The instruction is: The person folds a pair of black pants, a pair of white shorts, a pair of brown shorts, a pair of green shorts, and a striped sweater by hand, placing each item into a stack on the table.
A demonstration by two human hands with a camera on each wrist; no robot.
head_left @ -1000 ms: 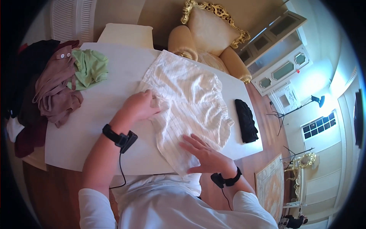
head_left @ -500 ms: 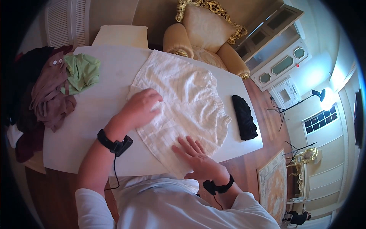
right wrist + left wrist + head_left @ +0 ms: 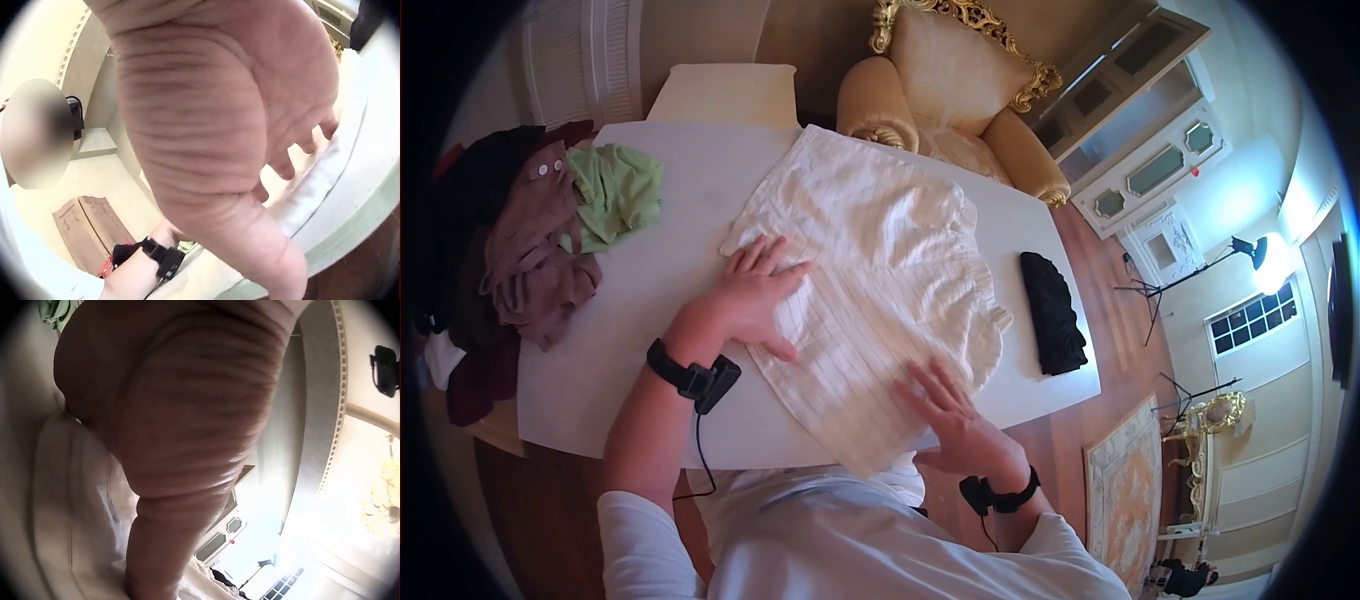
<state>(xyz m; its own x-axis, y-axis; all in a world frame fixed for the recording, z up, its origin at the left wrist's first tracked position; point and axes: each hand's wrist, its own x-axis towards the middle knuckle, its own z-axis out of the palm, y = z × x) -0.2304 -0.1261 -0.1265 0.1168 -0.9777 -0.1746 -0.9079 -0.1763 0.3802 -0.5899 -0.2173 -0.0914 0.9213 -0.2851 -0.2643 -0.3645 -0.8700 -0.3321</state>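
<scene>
A white striped pair of shorts (image 3: 870, 290) with a gathered elastic waist lies spread over the table, its waist side toward the right. My left hand (image 3: 755, 300) rests on the left edge of the shorts, fingers spread and thumb apart. At the near right part of the cloth, my right hand (image 3: 955, 425) has its straight fingers touching the fabric. In the right wrist view the palm of the right hand (image 3: 250, 106) faces the cloth. The left wrist view shows mostly the palm and thumb of the left hand (image 3: 181, 425), close over the white fabric (image 3: 81, 506).
A folded black garment (image 3: 1053, 312) lies on the white table (image 3: 670, 400) at the right. Piled at the left are a brown garment (image 3: 540, 270), a green one (image 3: 620, 195) and several dark clothes. A gilded armchair (image 3: 950, 90) stands behind the table's far edge.
My left hand has gone from bunched fingers on the cloth to spread fingers at its left edge. The near left part of the shorts lies flatter. My right hand has shifted slightly right.
</scene>
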